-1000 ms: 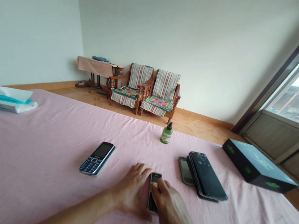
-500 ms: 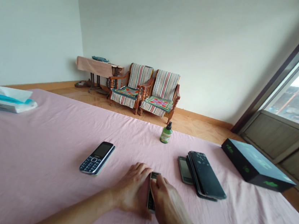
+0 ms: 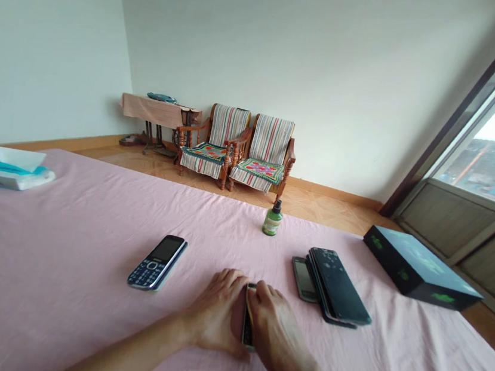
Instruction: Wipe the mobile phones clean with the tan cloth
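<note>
A small dark keypad phone (image 3: 248, 324) lies on the pink cloth (image 3: 63, 247) between my two hands, with only a narrow strip of it showing. My left hand (image 3: 218, 311) curls against its left side. My right hand (image 3: 273, 327) covers its right side with fingers bent over it. Both hands grip the phone. A blue keypad phone (image 3: 158, 253) lies to the left of my hands. To the right is a stack of dark smartphones (image 3: 337, 287).
A green bottle (image 3: 273, 219) stands beyond my hands. A dark flat box (image 3: 418, 268) sits at the right edge. A tissue pack (image 3: 3, 167) lies far left. Two striped wooden chairs (image 3: 242, 155) and a small table stand against the back wall.
My right hand has slid further over the small phone, covering more of it. The view has shifted slightly.
</note>
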A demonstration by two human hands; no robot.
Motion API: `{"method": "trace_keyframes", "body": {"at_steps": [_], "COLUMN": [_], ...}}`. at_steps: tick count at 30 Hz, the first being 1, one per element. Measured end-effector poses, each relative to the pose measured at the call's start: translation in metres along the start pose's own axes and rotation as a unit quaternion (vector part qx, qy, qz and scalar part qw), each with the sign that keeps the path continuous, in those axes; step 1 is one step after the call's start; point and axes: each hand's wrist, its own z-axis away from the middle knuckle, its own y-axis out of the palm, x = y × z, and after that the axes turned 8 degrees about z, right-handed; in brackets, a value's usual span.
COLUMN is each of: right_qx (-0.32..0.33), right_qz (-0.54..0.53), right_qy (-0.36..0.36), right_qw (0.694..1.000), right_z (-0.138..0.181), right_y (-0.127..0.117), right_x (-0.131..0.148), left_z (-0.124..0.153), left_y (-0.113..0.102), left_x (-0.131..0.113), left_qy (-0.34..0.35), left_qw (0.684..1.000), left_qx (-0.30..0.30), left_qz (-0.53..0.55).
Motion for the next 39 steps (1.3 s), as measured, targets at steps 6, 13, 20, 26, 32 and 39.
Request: {"method": "trace_keyframes", "body": {"at_steps": [6,13,20,26,32,39], "right_qx": [-0.015,-0.035,-0.034,-0.039,-0.020,-0.016], "right_qz": [0.015,0.006,0.015,-0.025,-0.062,-0.108], "right_qy": [0.037,0.015,0.020,0.025,-0.002,0.022], "right_qw": [0.999,0.999,0.999,0.999,0.998,0.994], "right_z": [-0.006,-0.010,-0.007,-0.007,0.018,0.019], "right_y": [0.005,0.004,0.005,0.006,0.008,0.008], "right_x": [-0.011,-0.014,-0.021,-0.018,-0.012,-0.016], "left_z": [-0.002,-0.003,-0.003,-0.003,-0.002,-0.001], "left_y": [-0.004,-0.005,-0.003,-0.005,-0.003,-0.003], "left_x": [-0.005,-0.009,-0.006,-0.009,-0.004,-0.004], "left_qy": [-0.021,-0.043,-0.035,-0.042,-0.024,-0.033], "left_qw": [1.000,0.999,0.999,0.999,1.000,0.999], "left_qx": [0.010,0.008,0.008,0.010,0.005,0.012], "left_qz": [0.010,0.000,0.007,0.004,0.002,0.002]}}
